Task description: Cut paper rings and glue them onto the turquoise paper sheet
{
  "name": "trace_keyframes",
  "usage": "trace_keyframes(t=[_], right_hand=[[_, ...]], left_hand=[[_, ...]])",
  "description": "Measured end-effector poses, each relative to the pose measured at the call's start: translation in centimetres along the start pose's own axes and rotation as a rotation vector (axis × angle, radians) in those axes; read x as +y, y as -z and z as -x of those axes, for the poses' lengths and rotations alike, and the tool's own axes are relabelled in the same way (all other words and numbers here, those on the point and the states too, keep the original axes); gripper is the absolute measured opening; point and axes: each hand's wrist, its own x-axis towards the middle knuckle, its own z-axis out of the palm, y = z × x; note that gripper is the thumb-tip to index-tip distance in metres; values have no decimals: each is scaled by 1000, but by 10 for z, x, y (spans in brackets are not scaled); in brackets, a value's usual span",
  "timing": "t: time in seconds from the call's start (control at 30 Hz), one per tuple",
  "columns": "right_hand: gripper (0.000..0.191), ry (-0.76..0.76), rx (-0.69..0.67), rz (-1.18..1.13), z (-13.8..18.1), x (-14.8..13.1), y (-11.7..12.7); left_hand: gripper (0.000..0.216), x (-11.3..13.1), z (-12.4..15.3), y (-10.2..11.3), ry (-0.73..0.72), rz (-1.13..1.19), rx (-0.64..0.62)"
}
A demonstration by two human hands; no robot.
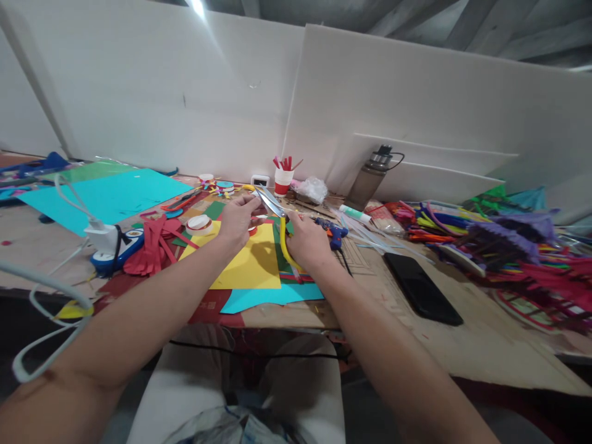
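Observation:
My right hand [306, 237] is wrapped round the yellow handle of a pair of scissors [285, 242]. Their metal blades are spread and point up and left, toward my left hand [240, 217]. That hand is closed, with fingers pinched near the blades; what it holds is too small to make out. Under both hands lies a yellow paper sheet [247, 265], partly over green sheets and a light blue sheet [271, 298]. To the left of my left hand is a white roll [200, 223].
Left are cut red paper strips [160, 243], a blue power strip [118, 253] and a large blue sheet [115, 194]. Behind stands a paper cup [283, 180] of red sticks. Right are a blue glue gun [335, 233], a bottle [370, 179], a phone [420, 288] and colourful pipe cleaners [439, 219].

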Motion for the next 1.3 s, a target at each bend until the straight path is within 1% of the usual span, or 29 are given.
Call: trace_keyframes(t=[0.17,0.23,0.3,0.37,0.43,0.5,0.63,0.8,0.93,1.03,1.2,1.3], right_hand=[[35,12,-4,11,0,0,2],[34,10,-19,15,0,0,2],[33,11,-26,15,0,-1,2],[32,12,-31,15,0,-2,1],[33,11,-51,13,1,-2,0],[35,18,-64,9,1,-2,0],[38,16,-52,21,1,0,0],[39,-1,-63,25,1,0,2],[38,1,-44,8,0,0,2],[39,7,-31,12,0,0,1],[40,8,-17,8,0,0,2],[41,11,-25,-1,0,0,2]], left_hand=[[16,-2,-3,2,-27,-18,-11],[14,-2,-5,2,-27,2,-32],[10,-2,-8,3,8,50,-46],[7,-1,-11,4,58,101,-26],[6,0,-14,5,77,123,1],[5,0,-15,6,61,117,-2],[10,-1,-12,5,16,60,-25],[10,-2,-9,4,2,18,-44],[11,-1,-10,4,-4,4,-51],[11,-1,-11,6,-33,-7,-64],[17,-2,-14,8,-80,-23,-83],[18,0,-14,9,-106,-32,-85]])
